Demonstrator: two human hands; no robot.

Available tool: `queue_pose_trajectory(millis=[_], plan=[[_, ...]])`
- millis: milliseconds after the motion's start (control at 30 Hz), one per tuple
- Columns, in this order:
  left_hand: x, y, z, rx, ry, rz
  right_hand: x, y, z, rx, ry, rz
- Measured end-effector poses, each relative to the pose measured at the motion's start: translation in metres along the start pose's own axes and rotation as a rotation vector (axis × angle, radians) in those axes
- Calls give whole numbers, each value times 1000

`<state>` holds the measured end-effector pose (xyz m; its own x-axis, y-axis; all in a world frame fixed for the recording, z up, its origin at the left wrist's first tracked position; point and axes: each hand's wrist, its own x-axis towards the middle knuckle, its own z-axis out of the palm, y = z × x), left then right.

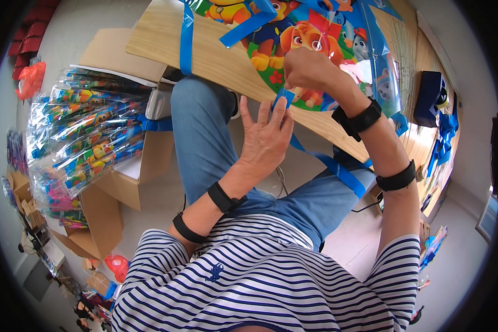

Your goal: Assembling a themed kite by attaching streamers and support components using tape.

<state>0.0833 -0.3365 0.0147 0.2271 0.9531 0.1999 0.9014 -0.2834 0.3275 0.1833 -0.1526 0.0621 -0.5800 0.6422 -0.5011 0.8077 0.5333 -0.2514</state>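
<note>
Blue ribbon (286,95) at left fingers (263,113), near table edge (315,122), bare wood (216,55) leftward

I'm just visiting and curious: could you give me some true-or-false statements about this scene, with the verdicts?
1. The left hand touches a blue ribbon near the edge of the wooden table. True.
2. The right hand is spread flat. False: its fingers are curled in.
3. Glossy cartoon-printed plastic lies on the table. True.
4. Both arms wear black straps. True.
5. The open cardboard box stands to the person's right. False: it is on the left.
6. The shirt is plain red. False: it is white with dark stripes.
</note>
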Motion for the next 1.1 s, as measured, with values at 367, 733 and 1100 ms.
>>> queue_pose_trajectory(millis=[367, 733, 1100], plan=[[-1, 0, 1, 4, 7, -8, -22, 10, 9, 273, 403, -77], [-3, 0, -1, 31, 42, 18, -11, 5, 38, 331, 382, 235], [3, 5, -6, 64, -5, 69, -141, 185, 54, 664, 1273, 791]])
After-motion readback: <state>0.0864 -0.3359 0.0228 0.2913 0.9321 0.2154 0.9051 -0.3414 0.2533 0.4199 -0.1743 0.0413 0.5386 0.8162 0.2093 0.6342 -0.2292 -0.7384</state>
